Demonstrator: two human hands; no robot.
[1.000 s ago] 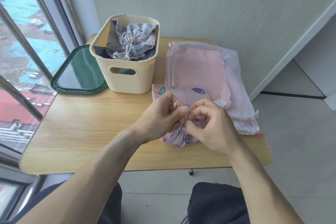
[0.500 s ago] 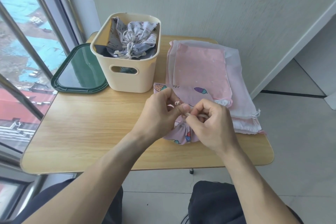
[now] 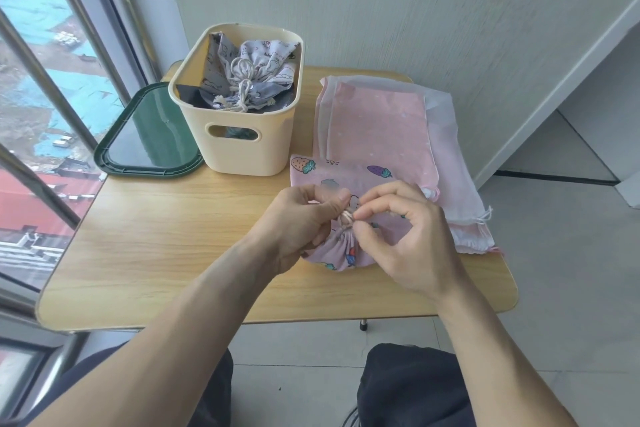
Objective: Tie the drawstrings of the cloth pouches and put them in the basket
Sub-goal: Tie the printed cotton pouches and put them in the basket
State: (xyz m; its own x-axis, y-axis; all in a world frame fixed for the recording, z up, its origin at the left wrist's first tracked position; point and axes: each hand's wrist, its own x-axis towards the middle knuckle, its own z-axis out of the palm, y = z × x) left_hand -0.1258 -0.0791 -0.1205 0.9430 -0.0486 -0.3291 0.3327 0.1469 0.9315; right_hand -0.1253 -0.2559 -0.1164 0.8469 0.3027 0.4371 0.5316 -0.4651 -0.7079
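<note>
The pink pouch (image 3: pixel 341 250) lies on the wooden table (image 3: pixel 166 236), near its front edge and right of centre; its cloth is printed with strawberries and other small fruit, its near end is gathered into tight pleats, and its far end lies flat just in front of the basket (image 3: pixel 242 135). A pale drawstring (image 3: pixel 347 217) is bunched at the gathered neck; the left hand (image 3: pixel 298 222) pinches it from the left with thumb and curled fingers, and the right hand (image 3: pixel 408 236) pinches it from the right with fingertips drawn together, so both hands meet over the neck.

The cream basket stands toward the back of the table, left of centre; a grey printed pouch (image 3: pixel 256 76) with a knotted white cord sits inside, reaching the rim. A dark green lid (image 3: pixel 149 135) lies flat, touching the basket's left side and overhanging the table's left edge toward the window (image 3: pixel 41 97). A stack of flat pink and white pouches (image 3: pixel 381 128) fills the right rear, its near end reaching the right edge of the table; the pink pouch's far right corner tucks under that stack. Bare wood lies open on the left and front left; the wall (image 3: pixel 381 3) stands close behind the table.
</note>
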